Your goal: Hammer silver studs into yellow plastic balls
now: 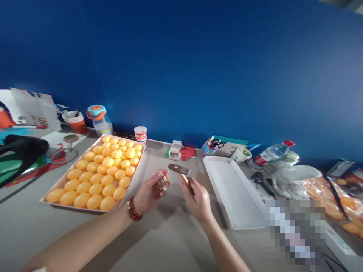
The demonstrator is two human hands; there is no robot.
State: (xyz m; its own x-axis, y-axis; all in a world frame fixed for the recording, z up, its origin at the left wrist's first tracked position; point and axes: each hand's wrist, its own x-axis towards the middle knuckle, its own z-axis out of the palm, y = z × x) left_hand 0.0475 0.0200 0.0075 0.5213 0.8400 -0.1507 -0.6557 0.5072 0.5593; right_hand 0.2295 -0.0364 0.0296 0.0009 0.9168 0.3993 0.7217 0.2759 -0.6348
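Note:
My right hand (197,202) is wrapped round the wooden handle of a hammer (179,169), its dark metal head raised and pointing toward the left. Just left of the hammer head, my left hand (150,190) has its fingers closed on a small round object (162,181). That object has a mottled grey-brown face and an orange edge; its exact kind cannot be made out. A beaded red bracelet (133,210) circles the left wrist. Beyond that hand to the left lies a shallow box (138,160) filled with rows of orange balls (95,189).
On the right lies a long white tray (231,189). A pen cup with scissors (209,147), a red-capped bottle (270,154) and a power strip (338,240) are further right. A small white box (176,150), a jar (140,134) and a jug (100,121) line the blue wall (181,68).

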